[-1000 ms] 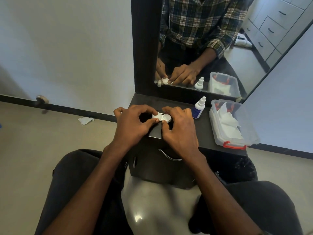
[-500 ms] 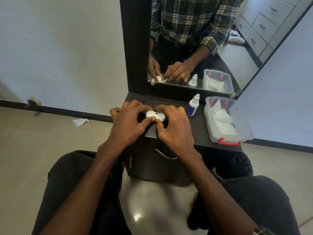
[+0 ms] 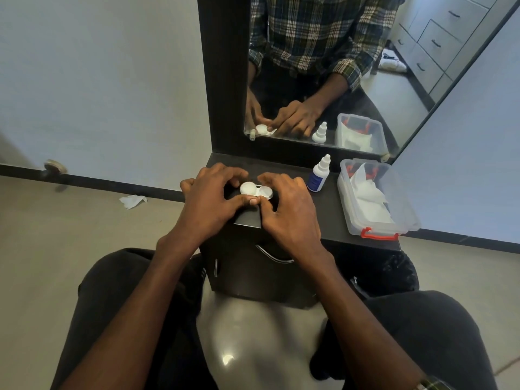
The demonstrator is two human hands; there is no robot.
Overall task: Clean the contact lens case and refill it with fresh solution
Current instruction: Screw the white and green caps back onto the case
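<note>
The white contact lens case [image 3: 256, 190] sat on the dark desk [image 3: 329, 209], close to the front edge and in front of the mirror [image 3: 337, 66]. Both hands held it. The left hand [image 3: 208, 201] curled around the left side, with its thumb pressed along the near edge. The right hand [image 3: 289, 209] curled around the right side, and its thumb met the left thumb at the front of the case. Both round caps showed between the fingers.

Compared with half a second before, the hands and the case were in much the same place on the desk. The fingers had opened up a little at the top, so more of the two caps could be seen.

The small solution bottle [image 3: 318, 173] stood upright just to the right of the right hand, not touching it. Farther right on the desk was a clear plastic box [image 3: 405, 215] with a red latch, and white tissues [image 3: 368, 198] lay inside it. A crumpled tissue [image 3: 132, 200] lay on the floor to the left, the same as before.
</note>
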